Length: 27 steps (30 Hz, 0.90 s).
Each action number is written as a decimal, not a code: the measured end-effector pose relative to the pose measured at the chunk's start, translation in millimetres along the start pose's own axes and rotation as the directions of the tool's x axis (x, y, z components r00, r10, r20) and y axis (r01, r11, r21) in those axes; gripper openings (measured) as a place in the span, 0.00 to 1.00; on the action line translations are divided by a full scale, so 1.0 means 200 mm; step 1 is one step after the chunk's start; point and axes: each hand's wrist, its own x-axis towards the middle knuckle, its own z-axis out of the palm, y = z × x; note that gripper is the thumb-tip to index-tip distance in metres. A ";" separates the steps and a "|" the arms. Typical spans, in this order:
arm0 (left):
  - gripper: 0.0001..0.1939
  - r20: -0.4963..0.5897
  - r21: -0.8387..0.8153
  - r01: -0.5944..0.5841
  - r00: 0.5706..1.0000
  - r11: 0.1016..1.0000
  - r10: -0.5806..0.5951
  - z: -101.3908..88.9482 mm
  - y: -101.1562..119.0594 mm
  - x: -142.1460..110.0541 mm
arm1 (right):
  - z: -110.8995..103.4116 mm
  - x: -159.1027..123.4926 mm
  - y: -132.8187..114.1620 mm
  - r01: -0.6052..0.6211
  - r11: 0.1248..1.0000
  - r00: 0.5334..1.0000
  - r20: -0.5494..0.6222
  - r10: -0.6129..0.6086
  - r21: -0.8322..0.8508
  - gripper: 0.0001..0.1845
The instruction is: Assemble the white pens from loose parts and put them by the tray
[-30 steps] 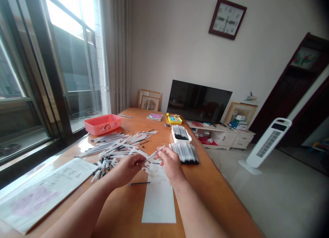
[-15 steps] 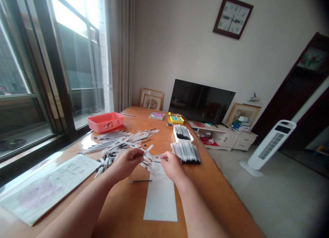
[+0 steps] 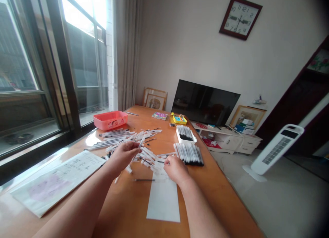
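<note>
My left hand (image 3: 123, 156) is closed, pinching a translucent pen barrel (image 3: 142, 141) that points up and away. Beneath and beyond it spreads a loose pile of white pen barrels (image 3: 117, 138), some with black ends. My right hand (image 3: 177, 168) is curled shut above a white paper strip (image 3: 163, 200). A thin dark piece shows by its fingertips, but I cannot tell whether they hold it. On the table left of the strip lies a thin black pen refill (image 3: 144, 179).
Right of the pile, pens with black ends (image 3: 189, 154) lie in a row beside a white tray (image 3: 187, 141) of similar pens. A red plastic basket (image 3: 110, 121) stands at the far left. A notebook (image 3: 55, 183) lies near left, and a yellow box (image 3: 179, 119) sits farther back.
My left hand has moved left and slightly up, away from the right hand, and the barrel in it stands steeper. My right hand stays over the strip. The view has shifted slightly left.
</note>
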 end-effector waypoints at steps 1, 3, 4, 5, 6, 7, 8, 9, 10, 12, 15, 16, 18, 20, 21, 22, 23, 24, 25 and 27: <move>0.19 -0.017 -0.026 0.010 1.000 1.000 -0.010 0.00 0.01 0.00 | 0.00 0.00 0.00 -0.001 1.000 1.000 0.005 0.001 0.008 0.06; 0.19 -0.036 -0.067 0.024 0.999 0.997 -0.026 -0.01 0.01 0.00 | 0.00 0.00 -0.01 -0.002 1.000 1.000 0.005 0.002 0.021 0.07; 0.19 -0.043 -0.078 0.030 0.999 0.997 -0.033 -0.01 0.01 0.00 | 0.00 0.00 -0.01 -0.002 1.000 1.000 0.003 0.002 0.026 0.07; 0.19 -0.049 -0.083 0.035 0.998 0.996 -0.039 -0.01 0.01 0.00 | 0.00 0.00 -0.01 0.000 0.999 1.000 -0.001 0.000 0.033 0.07; 0.19 -0.052 -0.082 0.038 0.998 0.996 -0.042 -0.01 0.01 0.01 | 0.00 0.00 -0.02 0.007 0.999 1.000 -0.004 -0.007 0.045 0.07; 0.19 -0.055 -0.080 0.039 0.998 0.996 -0.043 -0.01 0.00 0.01 | 0.01 -0.01 -0.02 0.021 0.998 1.000 -0.010 -0.020 0.063 0.06; 0.18 -0.059 -0.078 0.037 0.997 0.996 -0.042 -0.01 0.00 0.01 | 0.01 -0.01 -0.03 0.042 0.995 0.999 -0.019 -0.041 0.085 0.06; 0.18 -0.066 -0.073 0.034 0.997 0.997 -0.039 -0.02 -0.01 0.01 | 0.01 -0.02 -0.04 0.069 0.992 0.997 -0.034 -0.066 0.108 0.06; 0.18 -0.076 -0.065 0.030 0.996 0.997 -0.035 -0.02 -0.01 0.02 | 0.02 -0.02 -0.05 0.100 0.987 0.994 -0.055 -0.094 0.129 0.07; 0.17 -0.098 -0.041 0.027 0.995 0.999 -0.031 -0.03 -0.03 0.03 | 0.02 -0.03 -0.07 0.169 0.974 0.982 -0.111 -0.153 0.151 0.07; 0.17 -0.127 -0.020 0.041 0.991 0.999 -0.043 -0.05 -0.07 0.05 | 0.01 -0.05 -0.13 0.242 0.960 0.956 -0.205 -0.211 0.140 0.08; 0.17 -0.130 -0.026 0.044 0.990 0.999 -0.047 -0.06 -0.08 0.06 | 0.01 -0.06 -0.16 0.257 0.958 0.947 -0.231 -0.223 0.130 0.08; 0.17 -0.143 -0.046 0.040 0.989 0.998 -0.046 -0.07 -0.10 0.07 | -0.01 -0.09 -0.22 0.283 0.954 0.933 -0.261 -0.250 0.100 0.08; 0.17 -0.158 -0.068 0.036 0.986 0.997 -0.047 -0.07 -0.11 0.09 | -0.02 -0.13 -0.30 0.329 0.943 0.920 -0.244 -0.307 0.053 0.08; 0.18 -0.166 -0.078 0.039 0.985 0.996 -0.051 -0.08 -0.12 0.09 | -0.03 -0.15 -0.34 0.351 0.936 0.913 -0.229 -0.337 0.027 0.07; 0.18 -0.171 -0.088 0.042 0.984 0.995 -0.056 -0.08 -0.13 0.10 | -0.04 -0.17 -0.38 0.376 0.927 0.906 -0.212 -0.367 0.002 0.08; 0.18 -0.177 -0.096 0.044 0.982 0.994 -0.060 -0.08 -0.14 0.11 | -0.04 -0.19 -0.41 0.391 0.920 0.902 -0.191 -0.387 -0.020 0.08; 0.19 -0.184 -0.104 0.045 0.981 0.994 -0.064 -0.09 -0.14 0.11 | -0.05 -0.20 -0.43 0.396 0.917 0.902 -0.169 -0.397 -0.039 0.08; 0.19 -0.192 -0.112 0.043 0.979 0.993 -0.064 -0.09 -0.15 0.12 | -0.06 -0.21 -0.45 0.394 0.917 0.906 -0.147 -0.398 -0.053 0.08; 0.18 -0.205 -0.126 0.037 0.977 0.991 -0.063 -0.09 -0.14 0.12 | -0.08 -0.21 -0.47 0.368 0.927 0.922 -0.100 -0.373 -0.067 0.08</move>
